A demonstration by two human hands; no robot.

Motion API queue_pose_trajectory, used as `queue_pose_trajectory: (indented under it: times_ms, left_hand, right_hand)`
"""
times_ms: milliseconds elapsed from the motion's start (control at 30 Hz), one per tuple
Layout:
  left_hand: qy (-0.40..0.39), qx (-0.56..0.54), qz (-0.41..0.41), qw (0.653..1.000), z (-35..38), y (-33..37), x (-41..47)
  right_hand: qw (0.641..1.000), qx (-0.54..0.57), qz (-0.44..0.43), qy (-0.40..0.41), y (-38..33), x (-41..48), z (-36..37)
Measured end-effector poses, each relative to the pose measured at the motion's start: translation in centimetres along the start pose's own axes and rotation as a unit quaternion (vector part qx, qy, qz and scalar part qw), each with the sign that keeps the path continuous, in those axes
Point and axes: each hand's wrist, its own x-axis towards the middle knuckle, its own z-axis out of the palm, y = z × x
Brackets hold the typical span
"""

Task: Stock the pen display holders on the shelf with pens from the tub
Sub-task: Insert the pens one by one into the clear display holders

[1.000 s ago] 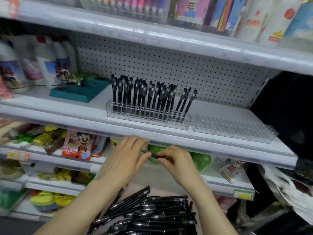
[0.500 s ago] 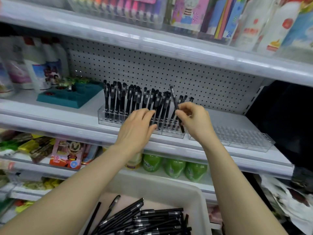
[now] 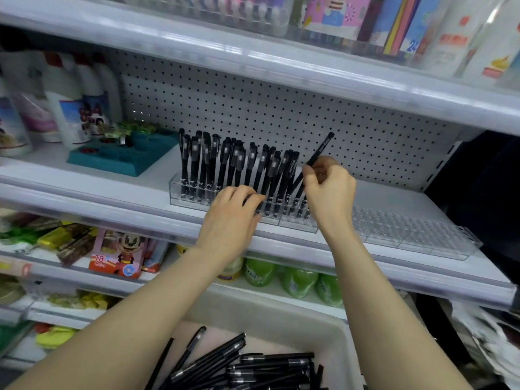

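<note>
Head view: the right hand [image 3: 329, 190] pinches a black pen [image 3: 320, 150] between thumb and fingertips. The pen is tilted, top end up and to the right, lower end down among the standing pens [image 3: 225, 164] at the right end of the holder [image 3: 180, 190]. White print runs along the barrel, too small to read.

The left hand [image 3: 233, 215] is at the holder's front, fingers curled against the lower barrels; whether it grips one I cannot tell. A second holder [image 3: 416, 235] of clear plastic sits just right on the same shelf [image 3: 112, 198].

Down below, the tub [image 3: 332, 330] holds loose pens [image 3: 253, 364] lying flat. Readable writing: "18 Color" on a box [image 3: 112, 257] one shelf down, and "24" on a pack [image 3: 412, 46] up top.
</note>
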Motion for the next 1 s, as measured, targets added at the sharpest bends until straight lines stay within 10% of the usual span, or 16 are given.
queue_pose_trajectory:
  times_ms: [1000]
  left_hand:
    - [-0.045,-0.026,-0.025,0.998,-2.6,-0.9,-7.0]
  right_hand:
    - [0.995,-0.080,0.019,-0.055,1.1,-4.2,-0.1]
